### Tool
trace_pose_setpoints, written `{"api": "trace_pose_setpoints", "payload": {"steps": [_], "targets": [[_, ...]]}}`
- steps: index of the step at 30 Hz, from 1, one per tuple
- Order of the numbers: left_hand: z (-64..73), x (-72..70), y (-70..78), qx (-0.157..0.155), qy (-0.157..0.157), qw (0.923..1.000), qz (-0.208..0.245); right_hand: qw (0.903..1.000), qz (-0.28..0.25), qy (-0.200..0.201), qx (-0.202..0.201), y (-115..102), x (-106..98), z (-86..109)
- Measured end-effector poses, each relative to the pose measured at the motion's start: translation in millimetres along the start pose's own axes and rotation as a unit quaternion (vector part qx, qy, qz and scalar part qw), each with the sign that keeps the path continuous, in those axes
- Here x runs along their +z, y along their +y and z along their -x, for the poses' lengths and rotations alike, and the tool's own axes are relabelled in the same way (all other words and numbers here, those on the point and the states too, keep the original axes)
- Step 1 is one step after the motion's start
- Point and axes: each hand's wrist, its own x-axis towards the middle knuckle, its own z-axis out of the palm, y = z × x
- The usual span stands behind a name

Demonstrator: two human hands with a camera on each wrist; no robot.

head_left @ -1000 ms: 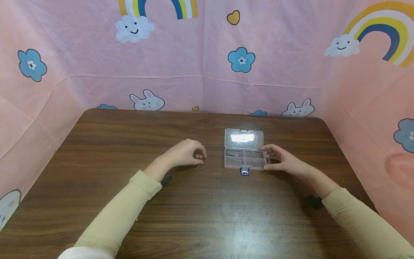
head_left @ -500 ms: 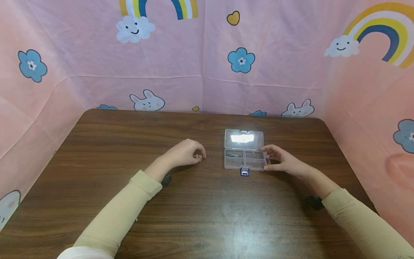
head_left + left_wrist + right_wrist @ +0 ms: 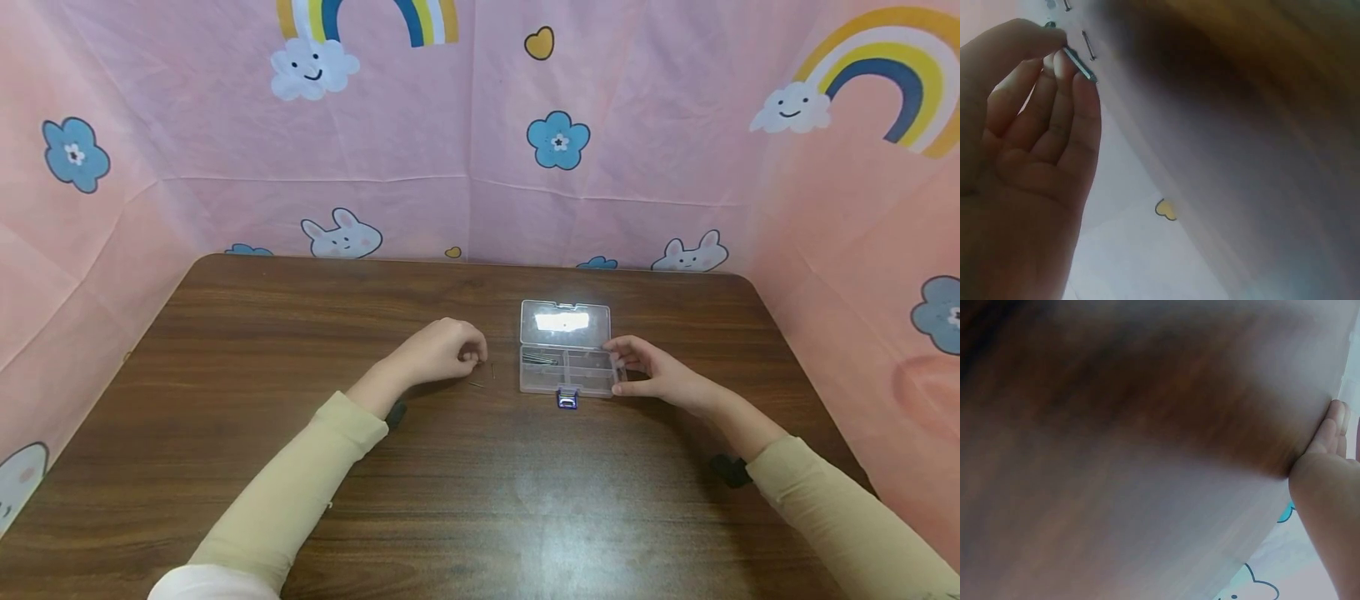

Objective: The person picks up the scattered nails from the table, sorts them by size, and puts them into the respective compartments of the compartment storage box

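Note:
My left hand [image 3: 442, 352] is low over the table, left of the box. In the left wrist view its thumb and fingers pinch a small metal nail [image 3: 1080, 64]. Two more nails lie close by: one nail [image 3: 492, 371] to the right of the fingers and another nail [image 3: 477, 384] just below them. With thumb and fingers, my right hand [image 3: 651, 375] grips the right end of a clear plastic compartment box [image 3: 542, 379]. Its lid stands folded back, and several slender nails [image 3: 538, 359] lie in the back left compartment. The right wrist view hides the box almost wholly.
A blue latch [image 3: 567, 399] hangs from the box's front edge. All this is on a dark wood-grain table [image 3: 450, 500]. Pink printed cloth [image 3: 420, 150] rises behind the table and along both sides.
A nail under the left thumb has left the table. The left hand has shifted a little right and now covers the spot of another nail. The right hand and box stay put.

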Motion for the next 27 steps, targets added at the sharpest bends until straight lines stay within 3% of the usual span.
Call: {"api": "trace_pose_setpoints", "payload": {"steps": [13,27], "targets": [[-21.8,8.1,18.2,0.05,0.062,0.9968,0.001,0.9999,-0.008,-0.006,-0.005,0.8,-0.6,-1.2],[-46.6,20.3,40.8,0.084,0.055,0.9949,0.001,1.0,-0.003,-0.004,-0.002,0.8,-0.8,-0.7]]}}
